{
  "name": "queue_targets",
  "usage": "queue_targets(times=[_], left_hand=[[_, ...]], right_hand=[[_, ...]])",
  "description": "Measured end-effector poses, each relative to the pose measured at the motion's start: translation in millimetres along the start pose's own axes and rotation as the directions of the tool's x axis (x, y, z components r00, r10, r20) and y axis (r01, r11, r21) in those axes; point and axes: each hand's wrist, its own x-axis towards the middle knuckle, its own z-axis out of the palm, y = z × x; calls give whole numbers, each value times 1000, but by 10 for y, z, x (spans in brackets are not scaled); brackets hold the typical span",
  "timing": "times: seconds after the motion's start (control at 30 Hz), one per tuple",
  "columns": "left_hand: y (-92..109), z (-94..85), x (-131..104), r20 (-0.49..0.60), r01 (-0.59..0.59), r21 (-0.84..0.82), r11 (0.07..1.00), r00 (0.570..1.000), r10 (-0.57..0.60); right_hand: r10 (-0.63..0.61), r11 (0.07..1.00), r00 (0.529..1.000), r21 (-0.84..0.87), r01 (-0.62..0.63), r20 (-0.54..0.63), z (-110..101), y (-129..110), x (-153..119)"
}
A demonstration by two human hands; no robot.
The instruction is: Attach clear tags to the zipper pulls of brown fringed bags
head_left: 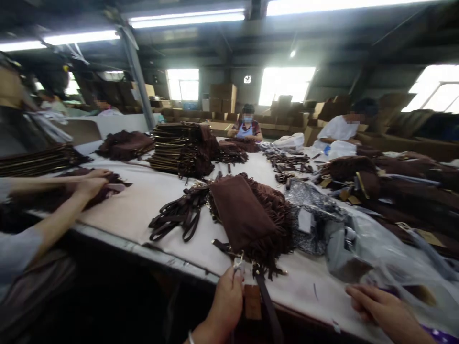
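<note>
A dark brown fringed bag lies on top of more fringed pieces at the table's front edge. My left hand is closed at its near corner, pinching a metal clasp. Beside that hand a brown tag hangs below the table edge, along with a dark strap. My right hand is off to the right, fingers curled together, close to clear plastic wrapping; what it pinches, if anything, cannot be made out. Dark looped straps lie left of the bag.
Stacked brown bags with gold zippers stand behind. A grey-speckled bundle and more brown bags lie right. At left, a co-worker's hands rest on dark material. Other people sit across the table.
</note>
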Motion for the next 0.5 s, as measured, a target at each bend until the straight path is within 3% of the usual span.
queue_targets(times=[0.07, 0.2, 0.37, 0.43, 0.5], left_hand=[[60, -12, -45, -15, -65, 133, 989, 998, 68], [164, -13, -147, -26, -123, 298, 947, 990, 137], [183, -81, -263, 6, -167, 294, 941, 985, 173], [183, -126, -296, 21, -179, 287, 941, 983, 180], [185, -169, -315, 25, -190, 311, 931, 981, 192]], right_hand=[[-147, 985, 970, -57, 161, 193, 138, -196, -90], [-345, 920, 830, -15, 391, 439, 693, -867, -383], [-458, 851, 660, 80, 519, 596, 1410, -1567, -601], [-437, 858, 633, 84, 508, 639, 1601, -1684, -600], [-376, 882, 648, 42, 469, 662, 1740, -1727, -558]])
